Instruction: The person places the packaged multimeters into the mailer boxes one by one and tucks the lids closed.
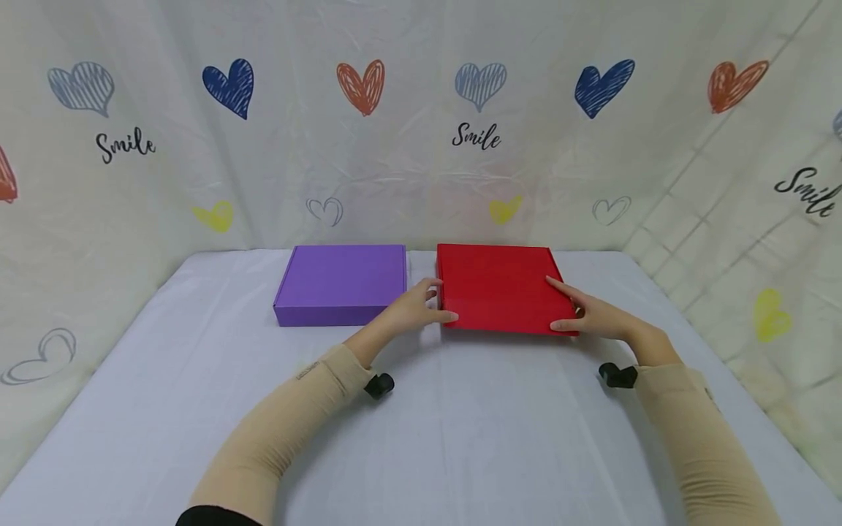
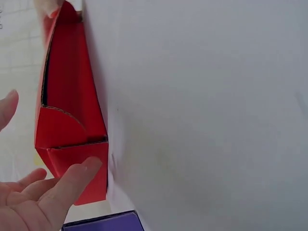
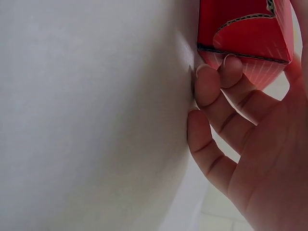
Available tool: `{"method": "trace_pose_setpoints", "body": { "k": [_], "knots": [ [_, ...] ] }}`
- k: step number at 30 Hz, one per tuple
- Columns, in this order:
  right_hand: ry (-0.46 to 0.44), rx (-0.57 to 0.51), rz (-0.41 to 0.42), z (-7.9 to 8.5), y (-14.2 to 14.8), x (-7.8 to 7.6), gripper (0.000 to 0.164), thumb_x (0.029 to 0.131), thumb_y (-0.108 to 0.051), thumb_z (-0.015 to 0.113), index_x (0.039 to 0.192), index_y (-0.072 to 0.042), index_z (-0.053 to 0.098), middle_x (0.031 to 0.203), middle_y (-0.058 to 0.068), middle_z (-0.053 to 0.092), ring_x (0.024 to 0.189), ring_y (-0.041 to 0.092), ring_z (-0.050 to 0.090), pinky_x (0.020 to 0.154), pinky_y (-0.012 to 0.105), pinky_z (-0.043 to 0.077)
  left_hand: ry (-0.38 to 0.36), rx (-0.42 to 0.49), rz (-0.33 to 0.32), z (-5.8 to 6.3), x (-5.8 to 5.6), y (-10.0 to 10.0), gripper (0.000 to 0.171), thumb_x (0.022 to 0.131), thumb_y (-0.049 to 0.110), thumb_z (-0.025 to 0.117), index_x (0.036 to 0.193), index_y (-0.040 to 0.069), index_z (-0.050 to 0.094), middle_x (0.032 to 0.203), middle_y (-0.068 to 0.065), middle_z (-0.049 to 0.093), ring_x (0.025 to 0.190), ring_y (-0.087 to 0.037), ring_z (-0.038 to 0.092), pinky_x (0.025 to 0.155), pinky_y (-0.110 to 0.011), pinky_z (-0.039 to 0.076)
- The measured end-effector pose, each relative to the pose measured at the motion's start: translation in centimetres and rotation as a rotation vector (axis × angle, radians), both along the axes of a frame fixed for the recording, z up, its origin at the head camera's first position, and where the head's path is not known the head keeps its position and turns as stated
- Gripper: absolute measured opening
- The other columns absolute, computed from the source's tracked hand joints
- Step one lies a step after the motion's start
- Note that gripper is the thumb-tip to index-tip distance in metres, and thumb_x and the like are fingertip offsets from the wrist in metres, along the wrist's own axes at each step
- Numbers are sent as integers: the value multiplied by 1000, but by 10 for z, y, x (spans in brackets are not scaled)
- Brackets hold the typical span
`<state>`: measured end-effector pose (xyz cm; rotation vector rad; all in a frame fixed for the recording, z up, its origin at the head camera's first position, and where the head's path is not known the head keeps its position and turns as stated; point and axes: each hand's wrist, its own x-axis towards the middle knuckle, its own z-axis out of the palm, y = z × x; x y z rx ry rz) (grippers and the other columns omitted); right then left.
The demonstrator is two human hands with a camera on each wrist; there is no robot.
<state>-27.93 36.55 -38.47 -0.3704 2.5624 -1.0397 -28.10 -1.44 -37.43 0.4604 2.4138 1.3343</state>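
Observation:
A red cardboard box (image 1: 496,288) sits between both hands on the white cloth. My left hand (image 1: 411,310) is at its left end, one fingertip touching the end wall near the front corner, the other fingers spread apart in the left wrist view. At the opposite end my right hand (image 1: 595,315) holds the box, one finger over the top edge and another at the front corner. The right wrist view shows several curled fingers (image 3: 208,86) right at its lower edge. Curved side flaps (image 2: 60,126) and a dark slit beneath the lid edge show at the box's front.
A closed purple box (image 1: 345,276) lies left of the red one, close behind the left hand. The white-covered table (image 1: 460,438) meets a curtain (image 1: 421,175) printed with hearts along the back. Black wrist cameras (image 1: 379,385) stick out at both cuffs.

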Motion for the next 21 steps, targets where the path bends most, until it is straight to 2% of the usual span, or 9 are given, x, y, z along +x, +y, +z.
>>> {"method": "trace_pose_setpoints", "body": {
  "k": [4,8,11,14,16,21],
  "knots": [
    [12,26,1,0,-1,0,101,94,-30,75,166,-15,5,154,32,22,123,44,40,82,37,55,36,-47,-44,0,-6,7,91,92,35,77,162,10,25,163,-14,33,147,-30,36,114,-50,39],
    [23,50,0,1,0,-1,103,94,-32,75,166,-16,3,157,33,20,126,45,38,89,41,51,35,-109,-109,-3,-10,14,101,92,40,76,165,12,13,162,-15,30,144,-31,36,114,-50,38],
    [20,48,-3,0,0,-2,104,94,-32,76,166,-17,3,157,34,19,127,46,37,90,42,51,32,-130,-142,-8,-12,19,107,91,40,77,166,13,5,167,-14,20,148,-30,29,116,-49,35],
    [19,48,-6,-1,0,-3,105,93,-32,76,166,-17,2,157,34,18,127,46,38,89,41,52,30,-118,-140,-12,-14,21,110,91,38,77,166,14,0,170,-13,10,152,-29,21,119,-49,31],
    [25,57,-9,-1,0,-3,106,93,-33,77,166,-17,3,156,33,20,125,46,40,89,42,52,34,-111,-128,-13,-15,22,111,91,37,77,165,14,-2,170,-13,8,152,-29,20,120,-49,30],
    [47,95,-14,-2,0,-4,108,91,-37,78,166,-17,3,158,35,19,131,49,36,100,59,47,38,-100,-110,-14,-20,24,115,90,37,79,165,13,-5,171,-13,6,155,-29,15,121,-49,26]
  ]
}}
